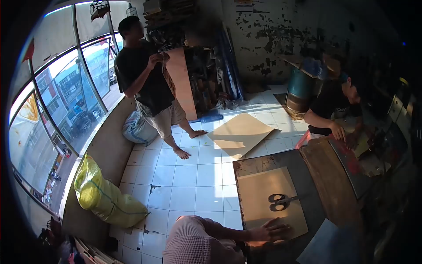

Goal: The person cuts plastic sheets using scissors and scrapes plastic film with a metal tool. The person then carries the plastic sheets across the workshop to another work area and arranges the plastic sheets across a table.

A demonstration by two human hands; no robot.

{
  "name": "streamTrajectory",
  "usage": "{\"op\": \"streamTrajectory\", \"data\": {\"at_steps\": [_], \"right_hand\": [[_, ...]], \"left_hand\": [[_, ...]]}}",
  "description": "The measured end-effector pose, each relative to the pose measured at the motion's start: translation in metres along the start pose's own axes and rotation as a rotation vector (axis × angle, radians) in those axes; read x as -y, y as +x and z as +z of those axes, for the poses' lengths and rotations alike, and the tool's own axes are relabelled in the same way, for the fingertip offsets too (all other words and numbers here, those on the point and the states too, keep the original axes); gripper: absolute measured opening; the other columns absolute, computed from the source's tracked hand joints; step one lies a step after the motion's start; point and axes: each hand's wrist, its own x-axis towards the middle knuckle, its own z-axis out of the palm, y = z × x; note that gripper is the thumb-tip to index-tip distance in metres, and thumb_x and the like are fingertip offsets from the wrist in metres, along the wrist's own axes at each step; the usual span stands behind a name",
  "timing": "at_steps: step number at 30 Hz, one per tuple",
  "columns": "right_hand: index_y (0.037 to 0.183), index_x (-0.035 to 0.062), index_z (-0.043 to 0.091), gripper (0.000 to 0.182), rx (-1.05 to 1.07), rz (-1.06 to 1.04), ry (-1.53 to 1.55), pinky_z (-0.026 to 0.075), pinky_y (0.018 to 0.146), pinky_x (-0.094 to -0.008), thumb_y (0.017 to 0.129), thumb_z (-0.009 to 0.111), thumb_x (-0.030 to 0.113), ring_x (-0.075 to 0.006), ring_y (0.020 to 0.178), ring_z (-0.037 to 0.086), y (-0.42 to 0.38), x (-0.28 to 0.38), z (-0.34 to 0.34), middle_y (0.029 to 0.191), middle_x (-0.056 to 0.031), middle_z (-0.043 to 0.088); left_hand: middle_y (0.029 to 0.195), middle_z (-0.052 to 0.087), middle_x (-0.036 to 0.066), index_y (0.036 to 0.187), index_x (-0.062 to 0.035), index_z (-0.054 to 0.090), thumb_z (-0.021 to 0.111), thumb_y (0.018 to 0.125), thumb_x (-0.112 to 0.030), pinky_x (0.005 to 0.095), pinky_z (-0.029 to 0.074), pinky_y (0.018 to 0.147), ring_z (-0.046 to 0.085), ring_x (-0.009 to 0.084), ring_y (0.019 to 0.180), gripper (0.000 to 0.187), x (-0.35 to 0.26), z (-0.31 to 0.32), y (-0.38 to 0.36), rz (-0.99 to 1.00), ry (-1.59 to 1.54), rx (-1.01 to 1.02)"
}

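At the bottom, an arm in a waffle-knit sleeve reaches to the right; it appears to be mine. My left hand [271, 232] lies flat on a sheet of brown cardboard [259, 189], fingers stretched out. Just above it on the same sheet rest scissors [281, 202] with dark handles, their blades pointing right. The cardboard lies on a dark worktable [303, 174]. Right of the hand, a pale sheet [320, 244] lies at the shadowed lower edge. My right hand is out of view.
Another person [147, 83] stands barefoot by the windows, holding something small. A co-worker [332, 110] handles material at the right. More cardboard [239, 134] lies on the tiled floor. A yellow sack [110, 198], a white sack [138, 127] and a drum [301, 90] stand around.
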Motion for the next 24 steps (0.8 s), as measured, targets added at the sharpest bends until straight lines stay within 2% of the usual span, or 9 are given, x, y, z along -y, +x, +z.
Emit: {"op": "streamTrajectory", "data": {"at_steps": [4, 8, 12, 14, 18, 19, 20, 22, 24], "right_hand": [[0.119, 0.0091, 0.047, 0.044, 0.074, -0.177, 0.101, 0.04, 0.086, -0.043, 0.086, 0.047, 0.037, -0.0377, 0.101, 0.05, 0.002, 0.051, 0.026, 0.113, -0.0215, 0.051], [0.12, 0.0097, 0.046, 0.045, 0.163, -0.347, 0.21, 0.04, 0.086, -0.0433, 0.086, 0.047, 0.038, -0.0377, 0.102, 0.05, -0.005, 0.098, 0.042, 0.115, -0.0214, 0.05], [0.121, 0.0104, 0.045, 0.046, 0.217, -0.438, 0.276, 0.04, 0.087, -0.0436, 0.086, 0.047, 0.039, -0.0378, 0.103, 0.049, -0.021, 0.148, 0.047, 0.116, -0.0212, 0.049], [0.121, 0.0107, 0.044, 0.046, 0.212, -0.491, 0.289, 0.039, 0.087, -0.0438, 0.086, 0.047, 0.04, -0.0378, 0.104, 0.048, -0.027, 0.169, 0.047, 0.117, -0.0211, 0.048], [0.122, 0.0114, 0.043, 0.047, 0.203, -0.589, 0.262, 0.039, 0.087, -0.0441, 0.086, 0.047, 0.041, -0.0378, 0.105, 0.048, -0.043, 0.198, 0.046, 0.118, -0.021, 0.047], [0.123, 0.0115, 0.043, 0.047, 0.21, -0.606, 0.245, 0.039, 0.087, -0.0442, 0.086, 0.046, 0.041, -0.0378, 0.105, 0.047, -0.047, 0.204, 0.046, 0.118, -0.021, 0.047], [0.123, 0.0117, 0.043, 0.048, 0.207, -0.622, 0.233, 0.039, 0.087, -0.0443, 0.086, 0.046, 0.041, -0.0378, 0.106, 0.047, -0.051, 0.209, 0.043, 0.119, -0.0209, 0.047], [0.123, 0.012, 0.042, 0.048, 0.191, -0.647, 0.208, 0.039, 0.088, -0.0444, 0.086, 0.046, 0.042, -0.0378, 0.106, 0.047, -0.062, 0.219, 0.039, 0.119, -0.0209, 0.046], [0.124, 0.0124, 0.042, 0.049, 0.159, -0.665, 0.187, 0.039, 0.088, -0.0446, 0.086, 0.046, 0.042, -0.0378, 0.107, 0.046, -0.074, 0.228, 0.034, 0.12, -0.0208, 0.046]], "left_hand": [[0.14, 0.021, 0.013, 0.127, -0.0169, 0.038, 0.05, 0.077, -0.036, 0.0553, 0.005, 0.104, 0.019, 0.0266, 0.13, 0.055, 0.0, -0.005, -0.001, -0.029, -0.145, -0.029], [0.131, 0.033, 0.017, 0.118, -0.0053, 0.044, 0.05, 0.074, -0.034, 0.0527, 0.008, 0.105, 0.022, 0.028, 0.128, 0.053, -0.007, -0.02, -0.01, -0.073, -0.212, -0.051], [0.093, 0.047, 0.012, 0.084, -0.0049, 0.047, 0.05, 0.067, -0.021, 0.047, 0.024, 0.099, 0.045, 0.0229, 0.101, 0.024, 0.018, 0.057, -0.008, -0.05, -0.052, -0.402], [0.079, 0.044, 0.008, 0.074, -0.0055, 0.043, 0.048, 0.07, -0.015, 0.0439, 0.031, 0.09, 0.048, 0.0215, 0.085, 0.011, 0.022, 0.077, -0.006, -0.284, -0.296, -0.475], [0.109, 0.057, 0.011, 0.126, -0.0056, 0.027, 0.046, 0.087, -0.03, 0.0399, 0.041, 0.086, 0.054, 0.0258, 0.101, 0.049, 0.029, 0.06, -0.039, 0.045, 0.004, -0.129], [0.084, 0.059, 0.007, 0.095, -0.0021, 0.057, 0.044, 0.086, -0.018, 0.0399, 0.045, 0.07, 0.055, 0.0225, 0.072, 0.022, 0.013, -0.008, -0.061, 0.137, -0.207, -0.519], [0.073, 0.044, 0.008, 0.07, -0.0051, 0.042, 0.049, 0.071, -0.016, 0.0416, 0.033, 0.083, 0.049, 0.0241, 0.078, 0.013, 0.001, -0.021, -0.086, 0.019, -0.262, -0.557], [0.089, 0.05, 0.012, 0.085, -0.0021, 0.05, 0.052, 0.074, -0.019, 0.0444, 0.032, 0.09, 0.047, 0.0258, 0.097, 0.021, 0.004, -0.042, -0.126, -0.169, -0.302, -0.239], [0.079, 0.049, 0.009, 0.08, -0.0035, 0.048, 0.051, 0.074, -0.016, 0.0398, 0.036, 0.083, 0.05, 0.0247, 0.084, 0.014, 0.009, -0.058, -0.165, -0.277, -0.15, -0.588]]}}
